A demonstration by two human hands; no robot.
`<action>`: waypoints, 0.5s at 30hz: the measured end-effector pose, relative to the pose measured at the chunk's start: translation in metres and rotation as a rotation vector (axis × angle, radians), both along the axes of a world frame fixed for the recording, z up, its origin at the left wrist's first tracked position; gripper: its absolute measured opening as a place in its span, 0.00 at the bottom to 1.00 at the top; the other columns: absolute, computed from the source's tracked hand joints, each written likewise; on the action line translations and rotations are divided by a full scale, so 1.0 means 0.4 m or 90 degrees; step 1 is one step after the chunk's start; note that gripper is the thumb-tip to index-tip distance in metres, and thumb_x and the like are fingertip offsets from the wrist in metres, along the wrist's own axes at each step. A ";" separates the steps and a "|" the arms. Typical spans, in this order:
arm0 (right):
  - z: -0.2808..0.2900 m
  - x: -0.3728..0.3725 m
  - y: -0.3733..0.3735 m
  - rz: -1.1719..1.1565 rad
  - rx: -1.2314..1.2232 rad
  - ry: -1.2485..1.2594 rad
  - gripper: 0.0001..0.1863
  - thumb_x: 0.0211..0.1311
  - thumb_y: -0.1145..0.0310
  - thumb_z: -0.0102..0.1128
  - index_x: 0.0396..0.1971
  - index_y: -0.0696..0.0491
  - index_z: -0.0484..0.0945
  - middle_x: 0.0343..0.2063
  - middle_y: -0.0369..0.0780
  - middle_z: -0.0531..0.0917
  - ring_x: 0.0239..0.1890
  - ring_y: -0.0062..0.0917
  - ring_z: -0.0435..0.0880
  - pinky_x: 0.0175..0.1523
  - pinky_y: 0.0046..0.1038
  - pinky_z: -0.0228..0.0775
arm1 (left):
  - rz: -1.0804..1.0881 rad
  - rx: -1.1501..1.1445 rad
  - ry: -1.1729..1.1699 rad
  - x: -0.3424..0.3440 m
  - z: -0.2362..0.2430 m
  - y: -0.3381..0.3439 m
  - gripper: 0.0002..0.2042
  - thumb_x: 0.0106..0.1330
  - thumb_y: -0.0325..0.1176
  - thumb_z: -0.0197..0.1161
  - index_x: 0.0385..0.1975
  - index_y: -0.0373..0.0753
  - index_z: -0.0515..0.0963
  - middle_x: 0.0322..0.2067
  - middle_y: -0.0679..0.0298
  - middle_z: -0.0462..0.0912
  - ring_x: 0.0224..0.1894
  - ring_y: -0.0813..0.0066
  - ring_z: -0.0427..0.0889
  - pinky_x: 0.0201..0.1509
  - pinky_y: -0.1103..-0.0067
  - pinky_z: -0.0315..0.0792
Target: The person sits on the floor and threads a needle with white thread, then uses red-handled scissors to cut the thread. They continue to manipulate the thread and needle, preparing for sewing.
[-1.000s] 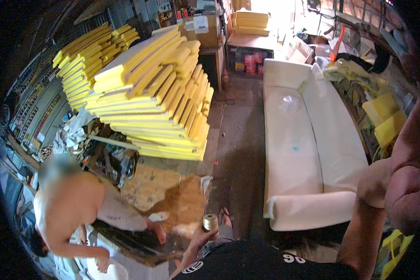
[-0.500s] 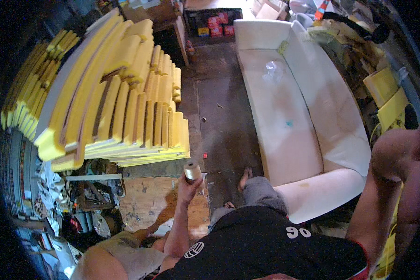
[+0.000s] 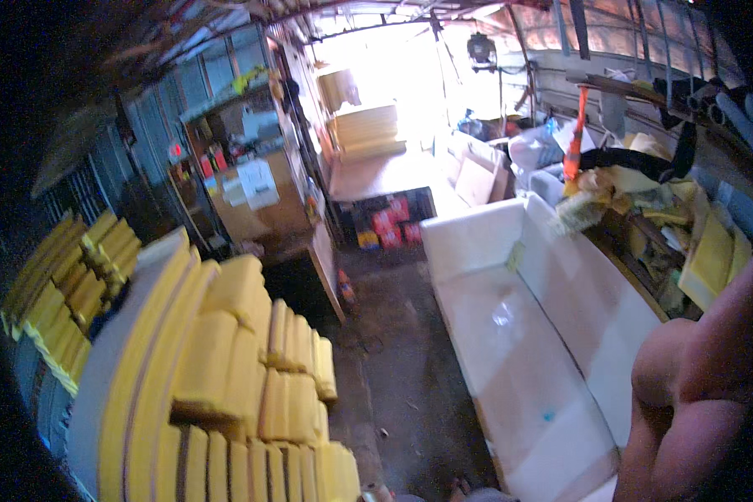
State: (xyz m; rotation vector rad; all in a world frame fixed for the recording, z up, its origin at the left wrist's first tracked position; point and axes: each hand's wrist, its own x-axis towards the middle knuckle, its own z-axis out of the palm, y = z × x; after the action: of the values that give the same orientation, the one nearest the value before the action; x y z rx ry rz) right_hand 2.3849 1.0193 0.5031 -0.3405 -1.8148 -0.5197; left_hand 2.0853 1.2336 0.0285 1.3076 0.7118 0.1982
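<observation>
At the lower edge shows a small sliver of a spool of pale thread (image 3: 376, 492); my left hand around it is almost wholly cut off by the frame. My right arm (image 3: 686, 376) is raised and sharply bent along the right side, its hand out of view. Left of centre, nearest to the spool, stands a tall stack of yellow foam pieces (image 3: 226, 351). On the right is a white, uncovered sofa (image 3: 510, 360), with a crumpled piece of clear plastic (image 3: 502, 315) on its seat.
Between stack and sofa runs a dark floor strip (image 3: 393, 335). Beyond it are a black crate (image 3: 364, 226) with red packages and a wooden cabinet (image 3: 259, 209). Foam scraps (image 3: 686, 209) pile up behind the sofa. More foam pieces (image 3: 67, 293) stand far left.
My view has tilted up toward the room's bright far end. The left hand with the spool has dropped to the lower edge; my right arm stays bent at the right.
</observation>
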 end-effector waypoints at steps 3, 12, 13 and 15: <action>0.043 0.107 0.097 0.034 0.021 0.023 0.26 0.59 0.54 0.63 0.54 0.52 0.76 0.48 0.43 0.81 0.49 0.32 0.78 0.54 0.35 0.69 | 0.106 0.072 -0.013 0.036 -0.182 0.083 0.31 0.57 0.40 0.74 0.59 0.38 0.69 0.43 0.66 0.79 0.41 0.77 0.79 0.41 0.77 0.77; 0.052 0.343 0.407 0.014 -0.056 -0.017 0.25 0.61 0.52 0.61 0.54 0.50 0.77 0.46 0.43 0.82 0.48 0.32 0.79 0.52 0.35 0.70 | 0.013 0.059 0.113 0.442 -0.125 0.418 0.31 0.57 0.40 0.74 0.60 0.39 0.69 0.44 0.65 0.79 0.41 0.76 0.79 0.41 0.77 0.77; 0.049 0.373 0.442 0.006 -0.055 -0.014 0.25 0.61 0.52 0.61 0.54 0.50 0.77 0.46 0.43 0.82 0.48 0.32 0.79 0.52 0.35 0.70 | 0.008 0.065 0.115 0.470 -0.147 0.461 0.31 0.57 0.40 0.74 0.60 0.39 0.69 0.45 0.65 0.79 0.41 0.76 0.79 0.41 0.77 0.77; 0.050 0.433 0.517 -0.010 -0.052 -0.011 0.25 0.61 0.52 0.60 0.54 0.50 0.77 0.45 0.43 0.82 0.47 0.32 0.79 0.51 0.35 0.70 | 0.016 0.082 0.088 0.550 -0.214 0.565 0.31 0.57 0.39 0.74 0.60 0.40 0.69 0.45 0.64 0.79 0.42 0.75 0.80 0.41 0.78 0.77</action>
State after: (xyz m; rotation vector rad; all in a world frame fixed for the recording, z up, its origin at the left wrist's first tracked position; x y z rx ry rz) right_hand 2.5580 1.2263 0.5232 -0.4075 -1.8543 -0.4625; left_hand 2.3052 1.4595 -0.0573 1.4464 0.8447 0.1783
